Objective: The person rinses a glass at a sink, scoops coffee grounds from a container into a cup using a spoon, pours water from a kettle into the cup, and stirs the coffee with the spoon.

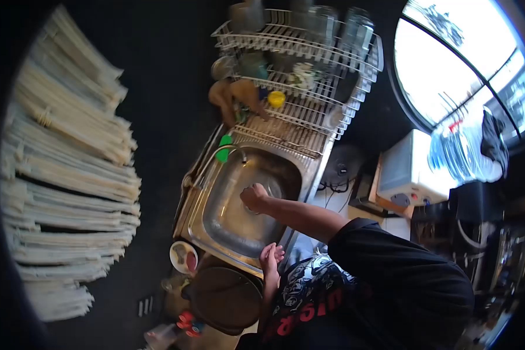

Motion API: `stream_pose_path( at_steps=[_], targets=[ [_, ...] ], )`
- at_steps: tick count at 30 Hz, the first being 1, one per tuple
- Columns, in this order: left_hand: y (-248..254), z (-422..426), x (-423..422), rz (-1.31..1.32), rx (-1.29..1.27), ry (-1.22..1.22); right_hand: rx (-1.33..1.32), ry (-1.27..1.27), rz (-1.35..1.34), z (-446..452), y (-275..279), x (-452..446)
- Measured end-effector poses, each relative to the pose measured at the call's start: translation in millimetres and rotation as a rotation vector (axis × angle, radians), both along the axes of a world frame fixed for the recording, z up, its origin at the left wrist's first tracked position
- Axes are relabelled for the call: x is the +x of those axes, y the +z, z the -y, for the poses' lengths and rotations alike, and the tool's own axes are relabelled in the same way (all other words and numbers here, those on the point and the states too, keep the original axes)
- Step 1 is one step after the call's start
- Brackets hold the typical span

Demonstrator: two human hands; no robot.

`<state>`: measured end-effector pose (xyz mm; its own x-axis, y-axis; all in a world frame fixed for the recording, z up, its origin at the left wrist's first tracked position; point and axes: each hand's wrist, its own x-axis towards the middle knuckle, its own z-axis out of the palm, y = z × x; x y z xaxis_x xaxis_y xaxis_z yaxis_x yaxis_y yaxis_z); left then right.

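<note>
My right hand (pixel 255 198) reaches down into the stainless steel sink (pixel 195 224), its fingers closed together. Whatever it may hold is hidden. The inside of the basin (pixel 227 192) looks wet and shiny around that hand. My left hand (pixel 271 255) hovers by the near edge of the sink, fingers loosely bent and apart, with nothing seen in it. A thin curved faucet (pixel 244 157) reaches over the far end of the basin. Close to it is a bright green item (pixel 223 149), its kind unclear.
Beyond the sink stands a white wire dish rack (pixel 309 52) with glass jars (pixel 356 29), a yellow container (pixel 276 99) and brown rounded items (pixel 233 96). A plate (pixel 184 257) and a dark round lid or tray (pixel 226 298) lie left of me. A white box (pixel 405 169) stands right, below a window.
</note>
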<state>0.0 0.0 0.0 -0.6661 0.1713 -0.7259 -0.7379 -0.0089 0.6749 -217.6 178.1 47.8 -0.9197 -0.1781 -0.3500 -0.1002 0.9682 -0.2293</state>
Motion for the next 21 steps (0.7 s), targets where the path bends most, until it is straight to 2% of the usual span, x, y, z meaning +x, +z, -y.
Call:
stream_pose_path(
  at_steps=[2, 3, 4, 5, 6, 7, 8, 9, 11, 13, 17, 19, 21],
  targets=[
    [9.4, 11.0, 6.7, 0.067, 0.012, -0.119, -0.171, -0.294, 0.024, -0.7, 24.1, 23.3],
    [5.1, -32.8, -34.4, -0.033, -0.006, -0.196, -0.335, -0.543, -0.031, -43.7, 44.5, 1.1],
    [8.1, -22.3, -32.1, -0.016, -0.024, -0.247, -0.458, -0.677, 0.044, -42.0, 53.5, 14.1],
    [5.9, -22.0, -24.1, 0.006, -0.021, -0.3, -0.624, -0.906, 0.002, -45.4, 43.1, 32.3],
    [7.7, -21.7, -15.0, 0.029, -0.011, -0.343, -0.833, -1.005, 0.016, -49.4, 16.1, 45.8],
    [6.9, -29.4, -8.6, 0.049, 0.01, -0.386, -1.21, -1.157, -0.078, -47.7, -23.1, 57.0],
    [4.0, -35.3, -8.9, 0.064, 0.021, -0.432, -1.495, -1.291, 0.096, -57.4, 25.9, 87.1],
    [1.1, -37.4, -10.2, 0.046, 0.018, -0.493, -1.829, -1.318, 0.147, -58.8, 25.9, 105.1],
    [-8.2, -52.7, -1.5, 0.021, 0.028, -0.601, -2.236, -1.309, 0.225, -78.4, 50.2, 157.7],
    [-12.3, -73.0, 9.3, -0.011, 0.068, -0.682, -2.279, -1.257, 0.092, -98.0, 71.4, 221.6],
    [-18.4, -111.6, 56.4, -0.039, 0.11, -0.882, -2.029, -1.197, -0.309, -114.9, 89.0, 386.5],
    [-35.7, -127.4, 97.8, -0.001, 0.133, -0.962, -1.785, -1.287, -0.565, -101.7, 75.2, 479.1],
    [-29.4, -136.9, 158.9, 0.027, 0.133, -1.026, -1.67, -1.439, -0.737, -70.5, 68.1, 581.6]
  ],
)
